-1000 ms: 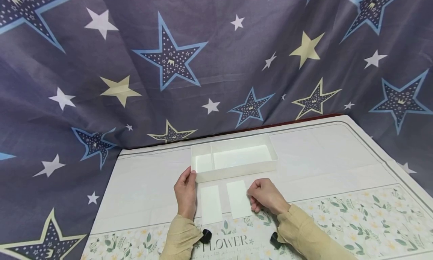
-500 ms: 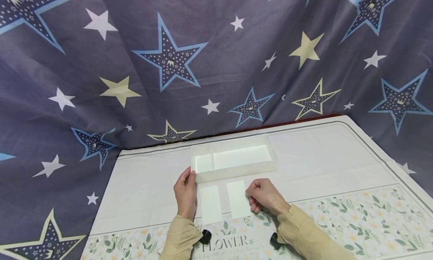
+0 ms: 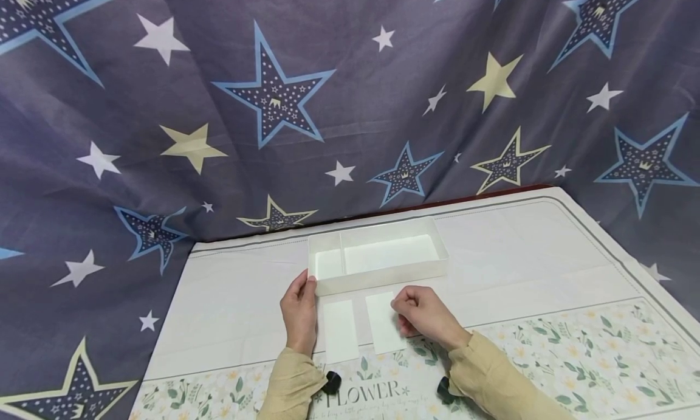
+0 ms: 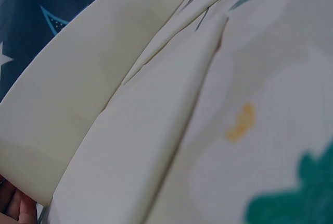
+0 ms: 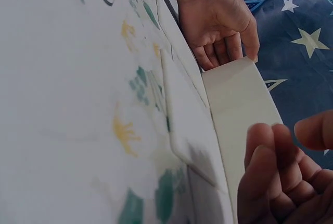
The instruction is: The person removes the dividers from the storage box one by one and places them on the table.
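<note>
A shallow white box [image 3: 383, 280] with one divider [image 3: 343, 254] stands toward the back of the table, its compartments bare. My left hand [image 3: 299, 310] grips its front left corner, thumb at the rim and fingers along the left side. Two flat white rectangular panels lie in front of the box, a left panel [image 3: 341, 332] and a right panel [image 3: 383, 329]. Over the right panel's right edge is my right hand [image 3: 426, 313]. Its fingers are loosely curled with nothing between them; the right wrist view shows a gap between the thumb [image 5: 317, 130] and fingertips [image 5: 268, 133].
A white tablecloth [image 3: 519, 256] with a flower-print band [image 3: 574, 353] covers the table. A dark curtain with stars [image 3: 350, 104] hangs right behind its back edge. Black straps sit at both wrists, by the beige sleeves [image 3: 292, 383].
My right hand has shifted slightly left and inward, from the right panel's edge to over the panel. The left hand, the box and both panels stay where they were.
</note>
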`<state>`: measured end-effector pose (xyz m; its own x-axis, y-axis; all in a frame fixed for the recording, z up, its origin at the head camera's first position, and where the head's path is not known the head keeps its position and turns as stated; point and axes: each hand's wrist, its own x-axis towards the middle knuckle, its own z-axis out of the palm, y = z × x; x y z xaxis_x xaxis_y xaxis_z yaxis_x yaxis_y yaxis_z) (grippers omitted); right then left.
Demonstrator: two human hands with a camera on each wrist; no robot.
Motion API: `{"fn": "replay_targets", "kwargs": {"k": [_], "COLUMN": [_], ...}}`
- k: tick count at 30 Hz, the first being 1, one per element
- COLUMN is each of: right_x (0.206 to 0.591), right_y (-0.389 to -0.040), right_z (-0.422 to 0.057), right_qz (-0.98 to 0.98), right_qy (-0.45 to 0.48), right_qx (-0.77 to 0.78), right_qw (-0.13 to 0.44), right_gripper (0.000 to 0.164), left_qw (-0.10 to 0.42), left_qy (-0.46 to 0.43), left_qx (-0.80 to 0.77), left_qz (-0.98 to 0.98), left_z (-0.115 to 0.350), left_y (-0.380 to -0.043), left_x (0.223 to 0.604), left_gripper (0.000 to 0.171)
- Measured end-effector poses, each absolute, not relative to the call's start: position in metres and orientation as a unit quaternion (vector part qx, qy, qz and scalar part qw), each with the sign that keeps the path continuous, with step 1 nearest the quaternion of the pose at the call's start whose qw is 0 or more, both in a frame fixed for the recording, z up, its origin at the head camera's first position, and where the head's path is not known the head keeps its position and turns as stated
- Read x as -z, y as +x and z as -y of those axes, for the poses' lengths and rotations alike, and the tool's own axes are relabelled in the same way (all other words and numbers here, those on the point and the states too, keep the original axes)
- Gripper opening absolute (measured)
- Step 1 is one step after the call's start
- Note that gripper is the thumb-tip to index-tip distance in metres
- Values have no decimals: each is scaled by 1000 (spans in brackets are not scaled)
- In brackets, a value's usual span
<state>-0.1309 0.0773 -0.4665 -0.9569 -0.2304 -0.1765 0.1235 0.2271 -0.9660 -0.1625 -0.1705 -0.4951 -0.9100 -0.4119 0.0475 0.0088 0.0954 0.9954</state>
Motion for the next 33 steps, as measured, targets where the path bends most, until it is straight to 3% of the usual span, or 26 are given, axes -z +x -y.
{"fn": "replay_targets", "kwargs": {"k": [26,33], "right_x": [440,432], "right_y": [-139,-146], "right_z": [-66,-53], "right_qz": [-841,-857], "right_qy": [-127,-185], "right_qx": [522,480], "right_qw": [60,7], "right_gripper": [12,10], "left_qw": [159,157], "left_qy": [144,142], "left_qx": [658,657], "left_qz": [722,723], "left_z": [169,170], "left_y": [-163,-163], "left_x": [495,497], "left_gripper": [38,38]}}
